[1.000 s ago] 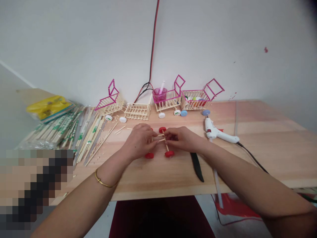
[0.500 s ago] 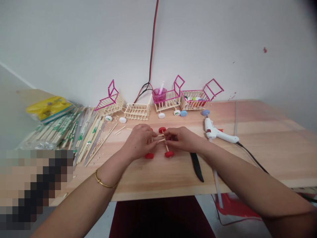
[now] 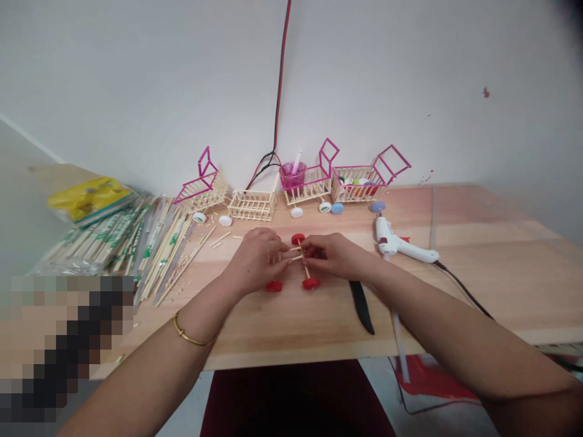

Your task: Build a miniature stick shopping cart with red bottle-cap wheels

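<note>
A small frame of thin wooden sticks (image 3: pixel 298 254) with red bottle-cap wheels (image 3: pixel 311 283) rests on the wooden table (image 3: pixel 291 321) in front of me. My left hand (image 3: pixel 255 258) pinches the sticks from the left, fingers closed on them. From the right, my right hand (image 3: pixel 334 255) pinches the same sticks. Three red caps show: one behind the hands, two in front. Any other cap is hidden by my left hand.
A white glue gun (image 3: pixel 401 243) with a black cord lies right of my hands. A black blade (image 3: pixel 362 303) lies near my right wrist. Wrapped chopsticks (image 3: pixel 132 240) pile at the left. Several stick-built carts (image 3: pixel 314 179) with pink frames line the wall.
</note>
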A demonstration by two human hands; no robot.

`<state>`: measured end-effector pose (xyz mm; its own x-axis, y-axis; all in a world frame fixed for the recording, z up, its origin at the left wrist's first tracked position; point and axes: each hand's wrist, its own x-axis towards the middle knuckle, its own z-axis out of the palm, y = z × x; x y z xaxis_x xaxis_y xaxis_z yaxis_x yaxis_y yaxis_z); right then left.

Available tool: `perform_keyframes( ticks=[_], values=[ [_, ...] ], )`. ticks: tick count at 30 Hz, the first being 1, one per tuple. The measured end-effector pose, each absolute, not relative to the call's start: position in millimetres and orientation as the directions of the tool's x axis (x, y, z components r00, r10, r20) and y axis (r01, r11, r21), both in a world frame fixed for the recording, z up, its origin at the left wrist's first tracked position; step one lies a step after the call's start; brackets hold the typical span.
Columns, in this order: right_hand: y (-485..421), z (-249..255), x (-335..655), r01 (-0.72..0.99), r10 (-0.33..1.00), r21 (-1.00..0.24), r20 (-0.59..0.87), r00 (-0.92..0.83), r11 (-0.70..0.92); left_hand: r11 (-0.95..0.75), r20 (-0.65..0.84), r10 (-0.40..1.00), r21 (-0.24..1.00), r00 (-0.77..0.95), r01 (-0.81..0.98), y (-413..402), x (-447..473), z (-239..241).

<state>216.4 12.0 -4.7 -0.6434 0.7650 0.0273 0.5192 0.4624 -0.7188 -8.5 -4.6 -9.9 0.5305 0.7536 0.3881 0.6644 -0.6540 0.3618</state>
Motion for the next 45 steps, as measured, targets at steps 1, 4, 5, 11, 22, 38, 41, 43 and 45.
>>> perform_keyframes(
  ticks=[1,4,5,11,22,38,41,43,45],
  values=[
    [11.9,-4.4,216.3,0.521,0.766,-0.718,0.027,-0.642,0.462,-0.653,0.389,0.754,0.361,0.53,0.665,-4.7,-8.5,-10.1],
    [12.0,-3.7,216.1,0.531,0.772,-0.713,0.022,-0.636,0.457,-0.654,0.387,0.753,0.361,0.531,0.665,-4.7,-8.8,-10.6],
    [12.1,-3.6,216.0,0.534,0.772,-0.711,0.021,-0.635,0.458,-0.655,0.389,0.753,0.363,0.531,0.663,-4.7,-8.8,-10.6],
    [12.4,-4.1,216.0,0.529,0.766,-0.71,0.022,-0.642,0.465,-0.657,0.385,0.752,0.363,0.536,0.661,-4.2,-8.8,-10.6],
    [13.1,-5.2,217.8,0.518,0.764,-0.723,0.021,-0.645,0.457,-0.654,0.375,0.754,0.358,0.539,0.666,-4.7,-8.8,-9.6],
    [13.4,-4.7,219.5,0.499,0.757,-0.732,0.036,-0.652,0.464,-0.647,0.383,0.76,0.368,0.525,0.667,-5.3,-8.6,-10.2],
    [13.8,-2.6,221.3,0.484,0.764,-0.755,0.033,-0.645,0.441,-0.653,0.377,0.755,0.366,0.536,0.663,-5.2,-8.7,-9.5],
    [13.9,-0.2,222.5,0.466,0.766,-0.776,0.034,-0.642,0.424,-0.662,0.375,0.748,0.365,0.547,0.655,-5.0,-8.9,-9.3],
    [13.7,2.1,223.2,0.452,0.772,-0.792,0.039,-0.634,0.411,-0.663,0.377,0.748,0.371,0.547,0.651,-4.9,-9.3,-9.2]
  ],
)
